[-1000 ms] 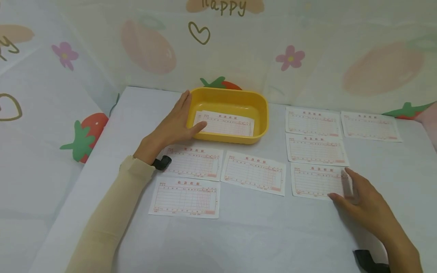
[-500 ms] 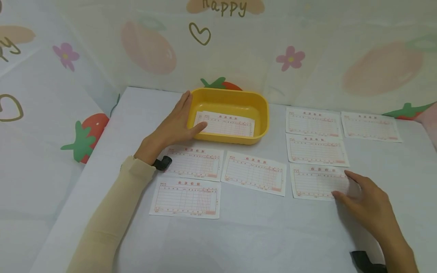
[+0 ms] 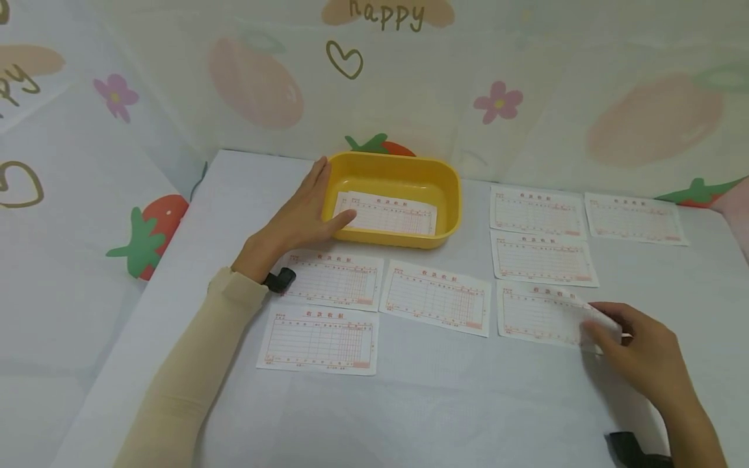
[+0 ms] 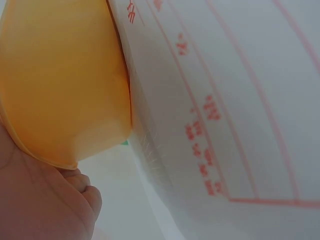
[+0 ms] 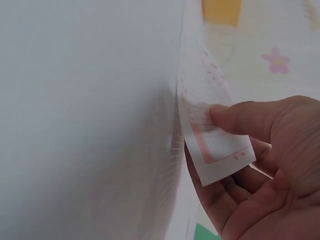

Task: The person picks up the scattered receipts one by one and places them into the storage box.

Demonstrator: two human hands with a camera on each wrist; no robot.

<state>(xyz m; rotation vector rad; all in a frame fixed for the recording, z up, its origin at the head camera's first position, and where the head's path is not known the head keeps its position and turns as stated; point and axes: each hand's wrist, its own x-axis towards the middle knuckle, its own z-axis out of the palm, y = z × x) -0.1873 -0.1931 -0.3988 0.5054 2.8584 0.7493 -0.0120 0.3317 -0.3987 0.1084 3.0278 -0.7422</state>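
Observation:
A yellow tray [image 3: 398, 159] stands at the back of the white table [image 3: 409, 409] with a red-lined paper slip [image 3: 389, 214] inside. My left hand [image 3: 318, 195] rests against the tray's left corner, fingers straight along the wall and thumb over the near rim. The left wrist view shows the tray's wall [image 4: 60, 85], a slip [image 4: 225, 100] and my left hand [image 4: 45, 200] up close. My right hand [image 3: 597, 328] pinches the right corner of another slip [image 3: 538, 312] and lifts it off the table. In the right wrist view my right hand [image 5: 230, 135] grips that slip's corner [image 5: 210, 150] between thumb and fingers.
Several more slips lie flat: three near my left forearm [image 3: 330, 278] [image 3: 434, 296] [image 3: 317, 338] and three at the back right [image 3: 537, 209] [image 3: 543, 257] [image 3: 634, 218]. A printed cloth backdrop [image 3: 526, 97] closes off the back and left.
My right hand went from resting on the slip's right edge to pinching its corner and raising it. The left hand stayed at the tray.

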